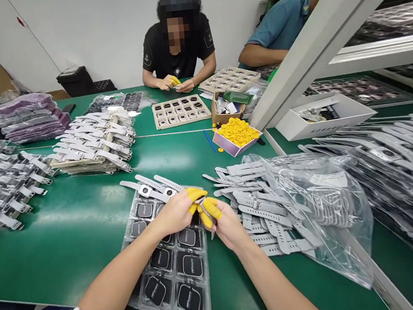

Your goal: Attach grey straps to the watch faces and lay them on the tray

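Observation:
My left hand (177, 210) and my right hand (230, 225) meet above the right side of a clear plastic tray (207, 286). Yellow finger cots cover several fingertips on both. Pinched between them is a small smartwatch (199, 200), mostly hidden by the fingers; a bit of grey strap seems to show below the right fingertips. Dark square watch faces (192, 265) with film on them fill the tray's pockets. Across its far end lie watches with light grey straps (145, 190), backs up. Right of my hands spreads a pile of loose grey straps (263, 210).
A clear plastic bag (328, 202) lies over the strap pile. Beyond it stands a box of yellow finger cots (240, 144). Stacked strapped watches (95, 141) sit to the left. A sloping white post (302, 48) rises at right. Across the table a co-worker (178, 50) handles something small.

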A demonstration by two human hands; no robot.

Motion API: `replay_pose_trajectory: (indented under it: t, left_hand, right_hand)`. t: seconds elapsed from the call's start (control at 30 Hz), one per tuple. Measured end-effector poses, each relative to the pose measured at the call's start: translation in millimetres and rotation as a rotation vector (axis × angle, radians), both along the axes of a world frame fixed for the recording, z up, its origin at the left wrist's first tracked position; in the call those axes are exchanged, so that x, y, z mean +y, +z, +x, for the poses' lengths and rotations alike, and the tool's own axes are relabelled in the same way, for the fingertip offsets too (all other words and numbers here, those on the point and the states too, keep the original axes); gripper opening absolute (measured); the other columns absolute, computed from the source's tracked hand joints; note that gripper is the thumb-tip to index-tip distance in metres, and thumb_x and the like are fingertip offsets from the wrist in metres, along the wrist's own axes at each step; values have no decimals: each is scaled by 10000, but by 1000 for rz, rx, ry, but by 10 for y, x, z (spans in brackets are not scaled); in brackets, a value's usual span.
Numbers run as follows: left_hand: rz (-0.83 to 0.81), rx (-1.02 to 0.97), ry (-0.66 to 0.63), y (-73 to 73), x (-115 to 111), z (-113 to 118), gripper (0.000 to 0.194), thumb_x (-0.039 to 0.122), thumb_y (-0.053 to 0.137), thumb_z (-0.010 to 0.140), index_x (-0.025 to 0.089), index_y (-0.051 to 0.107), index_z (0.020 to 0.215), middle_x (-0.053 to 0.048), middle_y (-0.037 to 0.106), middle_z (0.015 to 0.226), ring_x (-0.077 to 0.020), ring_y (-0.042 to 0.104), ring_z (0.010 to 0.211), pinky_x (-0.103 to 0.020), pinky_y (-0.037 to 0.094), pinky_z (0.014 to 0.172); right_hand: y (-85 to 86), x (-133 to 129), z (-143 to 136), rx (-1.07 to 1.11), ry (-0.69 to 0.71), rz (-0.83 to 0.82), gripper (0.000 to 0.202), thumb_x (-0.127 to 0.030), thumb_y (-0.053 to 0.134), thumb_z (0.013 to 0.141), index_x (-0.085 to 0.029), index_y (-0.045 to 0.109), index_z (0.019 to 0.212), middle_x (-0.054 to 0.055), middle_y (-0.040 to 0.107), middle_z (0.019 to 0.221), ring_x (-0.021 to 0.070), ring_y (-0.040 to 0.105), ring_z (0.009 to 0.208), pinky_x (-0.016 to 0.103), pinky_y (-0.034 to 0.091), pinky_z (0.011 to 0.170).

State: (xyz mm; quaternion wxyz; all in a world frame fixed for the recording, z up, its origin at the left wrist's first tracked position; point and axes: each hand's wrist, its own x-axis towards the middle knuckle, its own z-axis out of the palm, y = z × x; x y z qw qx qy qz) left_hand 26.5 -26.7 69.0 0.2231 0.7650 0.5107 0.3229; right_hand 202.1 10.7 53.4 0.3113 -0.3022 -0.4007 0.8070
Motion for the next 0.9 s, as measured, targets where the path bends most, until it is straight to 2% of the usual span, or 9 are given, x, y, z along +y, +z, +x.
replay_pose_trajectory:
  t: [0.2, 0.4, 0.53, 0.67, 0.9]
  left_hand:
    - [31, 8, 41, -7, 2, 47, 553, 50, 414, 928, 201, 549, 1442, -142, 628, 1379, -265, 593, 1296, -467, 519, 1125]
    - [-41, -17, -23, 151, -19, 70, 459, 190, 394, 1042, 197, 502, 1487, -154, 573, 1382, -266, 563, 1296, -461, 489, 1153]
    - [-19, 100, 9, 214, -9, 79, 396, 186, 420, 1013, 164, 589, 1370, -160, 607, 1264, -287, 573, 1205, -482, 516, 1091]
    - [-33, 232, -22, 223, 3, 63, 336, 169, 472, 965, 153, 633, 1260, -154, 628, 1168, -292, 574, 1130, -467, 541, 1032]
    - [-88, 258, -22, 215, -6, 40, 253, 173, 467, 968, 152, 657, 1134, -143, 638, 1102, -287, 587, 1087, -453, 546, 1004]
  right_hand:
    - [19, 7, -4, 70, -7, -91, 465, -591, 831, 805, -190, 600, 765, -70, 492, 498, 54, 297, 407, 193, 278, 412]
    - [55, 32, 1, 138, 2, -163, 467, -547, 839, 817, -197, 545, 725, -82, 446, 488, 49, 265, 404, 184, 234, 396]
    - [71, 57, 33, 121, 42, -191, 479, -537, 861, 796, -198, 531, 722, -92, 429, 483, 41, 235, 399, 179, 208, 390]
    - [63, 75, 59, 66, 74, -184, 514, -572, 865, 778, -192, 529, 693, -78, 450, 477, 41, 239, 400, 181, 207, 389]
    - [13, 38, 17, -7, 47, -134, 529, -632, 849, 771, -190, 561, 733, -73, 468, 491, 46, 255, 405, 185, 213, 388]
